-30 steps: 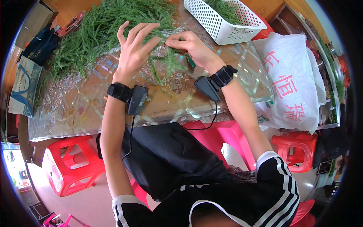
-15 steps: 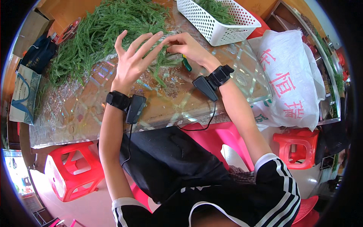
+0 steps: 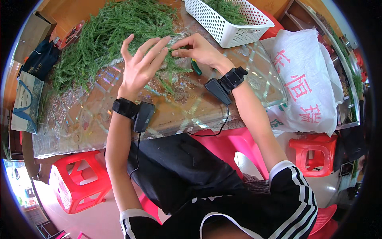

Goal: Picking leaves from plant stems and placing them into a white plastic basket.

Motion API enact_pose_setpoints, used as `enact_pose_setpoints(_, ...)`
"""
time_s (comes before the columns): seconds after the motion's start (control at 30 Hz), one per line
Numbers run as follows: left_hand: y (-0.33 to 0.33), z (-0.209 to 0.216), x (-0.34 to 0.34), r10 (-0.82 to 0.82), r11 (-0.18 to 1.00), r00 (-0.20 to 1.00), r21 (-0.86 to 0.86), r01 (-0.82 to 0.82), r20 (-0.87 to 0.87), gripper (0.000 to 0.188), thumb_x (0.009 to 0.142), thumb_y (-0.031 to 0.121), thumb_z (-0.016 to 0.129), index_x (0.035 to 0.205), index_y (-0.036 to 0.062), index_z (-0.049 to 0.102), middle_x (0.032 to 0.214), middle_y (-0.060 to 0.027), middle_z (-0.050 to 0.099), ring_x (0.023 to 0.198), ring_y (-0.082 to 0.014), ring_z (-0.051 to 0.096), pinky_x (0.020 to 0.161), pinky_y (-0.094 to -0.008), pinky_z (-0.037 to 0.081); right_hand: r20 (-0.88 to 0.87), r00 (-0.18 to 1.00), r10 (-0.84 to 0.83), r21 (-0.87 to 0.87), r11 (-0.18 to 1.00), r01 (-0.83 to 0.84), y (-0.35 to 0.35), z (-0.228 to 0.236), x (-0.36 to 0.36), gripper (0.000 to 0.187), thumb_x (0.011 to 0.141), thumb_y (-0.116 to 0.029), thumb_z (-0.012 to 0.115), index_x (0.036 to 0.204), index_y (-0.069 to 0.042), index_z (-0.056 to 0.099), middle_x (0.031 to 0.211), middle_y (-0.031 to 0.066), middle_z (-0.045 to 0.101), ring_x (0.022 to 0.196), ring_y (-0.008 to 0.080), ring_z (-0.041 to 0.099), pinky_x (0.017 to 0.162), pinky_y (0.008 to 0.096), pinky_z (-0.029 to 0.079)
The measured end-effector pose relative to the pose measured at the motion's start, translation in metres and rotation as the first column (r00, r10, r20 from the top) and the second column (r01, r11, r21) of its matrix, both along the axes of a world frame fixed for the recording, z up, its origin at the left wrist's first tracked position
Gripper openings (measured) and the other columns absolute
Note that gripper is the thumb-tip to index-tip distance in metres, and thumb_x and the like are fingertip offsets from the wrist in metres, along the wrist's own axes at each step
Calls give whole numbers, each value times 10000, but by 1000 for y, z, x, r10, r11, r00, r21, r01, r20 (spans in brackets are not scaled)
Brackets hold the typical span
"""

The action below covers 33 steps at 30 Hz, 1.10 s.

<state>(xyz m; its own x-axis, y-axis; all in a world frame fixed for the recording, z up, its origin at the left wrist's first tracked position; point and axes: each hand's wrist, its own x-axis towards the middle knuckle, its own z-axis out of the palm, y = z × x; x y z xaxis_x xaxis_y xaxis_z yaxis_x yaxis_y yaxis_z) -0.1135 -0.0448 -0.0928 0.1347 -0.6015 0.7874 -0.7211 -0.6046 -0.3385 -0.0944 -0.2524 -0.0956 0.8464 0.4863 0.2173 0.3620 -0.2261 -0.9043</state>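
In the middle of the table, green artificial pine sprigs (image 3: 169, 73) hang or lie below my hands. My left hand (image 3: 141, 65) has its outer fingers fanned out; its index finger bends toward the sprig's top, and its thumb is hidden. It seems to pinch the sprig there. From the right, my right hand (image 3: 201, 51) brings thumb and forefinger together at the same spot, closed on the sprig's tip. Green-handled pliers (image 3: 196, 67) lie on the table just below my right hand, partly covered.
A large heap of pine sprigs (image 3: 115, 32) spreads over the far left. At the far right stands a white perforated basket (image 3: 234, 36) with more greenery. A white plastic sack (image 3: 302, 83) rests at the right edge, paper bags (image 3: 28, 101) at the left. Red stools (image 3: 81, 181) stand below.
My right fingertips have drawn slightly apart from my left fingers, and my left index has dropped a little. The view has shifted slightly.
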Motion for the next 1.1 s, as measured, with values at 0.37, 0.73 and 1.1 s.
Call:
enact_pose_setpoints(0.37,-15,-5,2,-58,948,921,-312,-71,-386,141,733,158,681,724,60,582,1157,-26,512,1048,-191,478,958,-439,264,530,844,-86,-26,993,117,12,-2,-9,118,702,-49,693,805,1,666,669,89,605,610,179,554,579,292,440)
enact_pose_setpoints(0.73,-8,-22,28,-772,556,88,-735,-388,-630,237,803,241,674,747,12,652,1088,-55,503,966,-164,466,851,-261,331,947,312,-81,-24,948,317,26,-2,-9,152,680,-10,672,821,1,616,633,97,502,625,251,483,566,335,418)
enact_pose_setpoints(1.1,-13,-14,17,-88,888,879,-437,-144,-468,183,744,240,713,829,88,657,1130,-67,498,1073,-230,453,916,-375,301,650,645,-402,163,903,398,27,-20,-1,147,708,-105,651,802,8,637,739,128,626,657,289,598,599,350,474)
